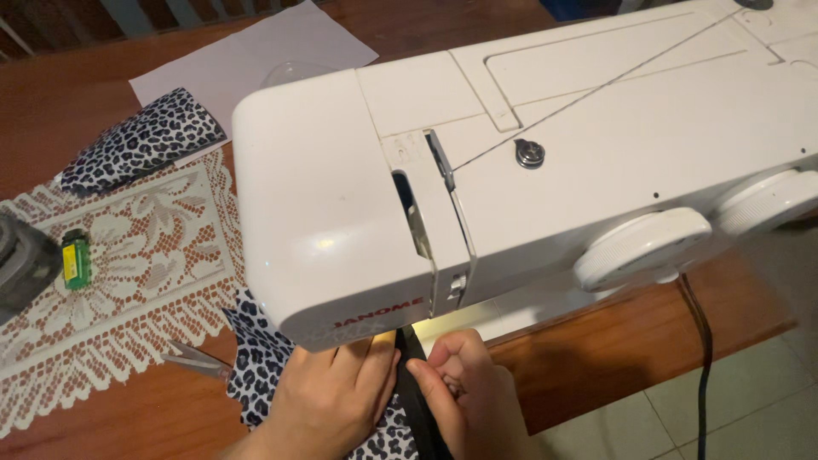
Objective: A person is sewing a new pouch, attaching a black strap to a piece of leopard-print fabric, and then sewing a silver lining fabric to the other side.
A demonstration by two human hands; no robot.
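Observation:
A white sewing machine (511, 153) fills the middle of the head view. Below its head, my left hand (328, 400) lies flat on leopard-print fabric (256, 366), fingers pointing under the machine. Beside it my right hand (464, 392) pinches a black strip (417, 400) that runs along the fabric's edge toward the needle area. The needle itself is hidden under the machine's head. A thin thread (596, 89) crosses the machine's top.
A lace doily (145, 255) covers the wooden table (613, 349) at left, with a small green spool (76, 258) and a dark object (21, 264) on it. Scissors (198, 360) lie near the fabric. More leopard fabric (141, 140) and white paper (256, 51) lie behind. A black cord (700, 349) hangs at right.

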